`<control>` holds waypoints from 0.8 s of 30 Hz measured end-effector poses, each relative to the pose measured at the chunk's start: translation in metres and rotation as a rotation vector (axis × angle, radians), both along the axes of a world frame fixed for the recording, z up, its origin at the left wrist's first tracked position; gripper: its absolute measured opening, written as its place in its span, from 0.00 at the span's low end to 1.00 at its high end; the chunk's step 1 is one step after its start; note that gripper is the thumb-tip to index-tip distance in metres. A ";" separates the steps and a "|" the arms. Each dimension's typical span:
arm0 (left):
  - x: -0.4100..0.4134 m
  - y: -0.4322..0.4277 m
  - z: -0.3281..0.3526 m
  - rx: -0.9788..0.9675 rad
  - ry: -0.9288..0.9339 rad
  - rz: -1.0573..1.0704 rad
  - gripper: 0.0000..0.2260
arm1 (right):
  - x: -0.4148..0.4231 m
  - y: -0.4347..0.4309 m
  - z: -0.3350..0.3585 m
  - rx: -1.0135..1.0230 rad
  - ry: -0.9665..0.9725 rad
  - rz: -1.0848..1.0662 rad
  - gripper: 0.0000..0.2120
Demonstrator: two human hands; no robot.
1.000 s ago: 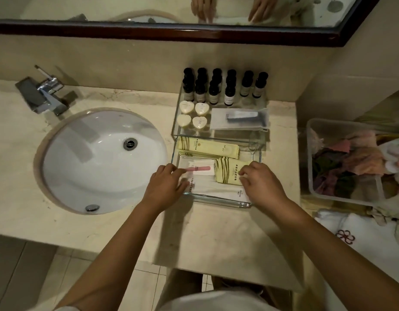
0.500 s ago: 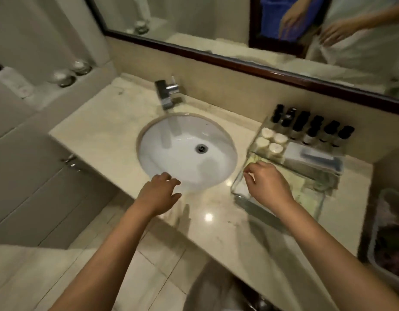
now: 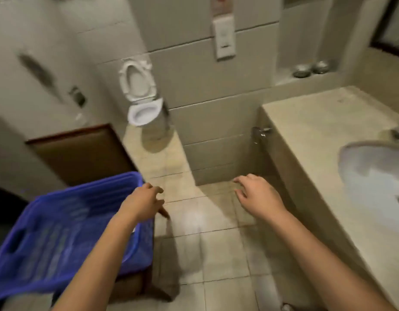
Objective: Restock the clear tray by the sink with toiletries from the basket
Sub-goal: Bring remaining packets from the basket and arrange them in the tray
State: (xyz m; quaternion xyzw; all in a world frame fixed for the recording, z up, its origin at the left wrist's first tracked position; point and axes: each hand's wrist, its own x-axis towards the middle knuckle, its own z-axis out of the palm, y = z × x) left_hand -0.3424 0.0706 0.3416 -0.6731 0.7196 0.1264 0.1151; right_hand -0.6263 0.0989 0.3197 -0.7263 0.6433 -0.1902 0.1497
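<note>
The blue basket (image 3: 88, 186) is sitting at the lower left, raised off the beige tiled floor (image 3: 216, 254) on something brown that is too blurred to identify; its contents are smeared by motion and I cannot tell what is lying in it. The left hand (image 3: 142, 204) is hovering over the basket's right rim with its fingers loosely spread and pointing right, gripping nothing. The right hand (image 3: 258, 195) is hanging in the air above the floor, just beside the front face of the stone counter (image 3: 317, 135), fingers splayed and slightly bent, also holding nothing. The counter is running along the right side, with the white sink (image 3: 373, 176) showing partly at the right edge. A metal valve (image 3: 260, 132) is sticking out below the counter's far corner. A toilet (image 3: 142, 102) with its seat raised is standing at the far end of the floor against grey-tiled walls. A white wall panel (image 3: 224, 39) is hanging above, two round metal objects (image 3: 310, 69) are resting in a niche, and a brown wooden panel (image 3: 81, 153) is showing behind the basket.
</note>
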 end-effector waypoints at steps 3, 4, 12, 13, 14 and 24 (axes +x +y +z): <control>0.094 0.040 0.001 0.015 0.039 0.233 0.19 | 0.074 -0.017 0.007 -0.010 0.060 0.200 0.17; 0.115 0.054 0.000 0.021 0.050 0.298 0.19 | 0.092 -0.021 0.009 -0.012 0.072 0.247 0.16; 0.208 0.163 -0.021 0.086 0.230 0.755 0.17 | 0.226 -0.048 -0.001 0.057 0.176 0.635 0.15; 0.215 0.167 -0.021 0.098 0.245 0.791 0.16 | 0.240 -0.053 -0.003 0.062 0.181 0.674 0.15; 0.221 0.168 -0.020 0.100 0.248 0.819 0.16 | 0.251 -0.058 -0.005 0.065 0.186 0.707 0.16; 0.276 0.101 -0.024 0.010 0.290 1.097 0.19 | 0.353 -0.177 -0.006 0.104 0.296 0.959 0.18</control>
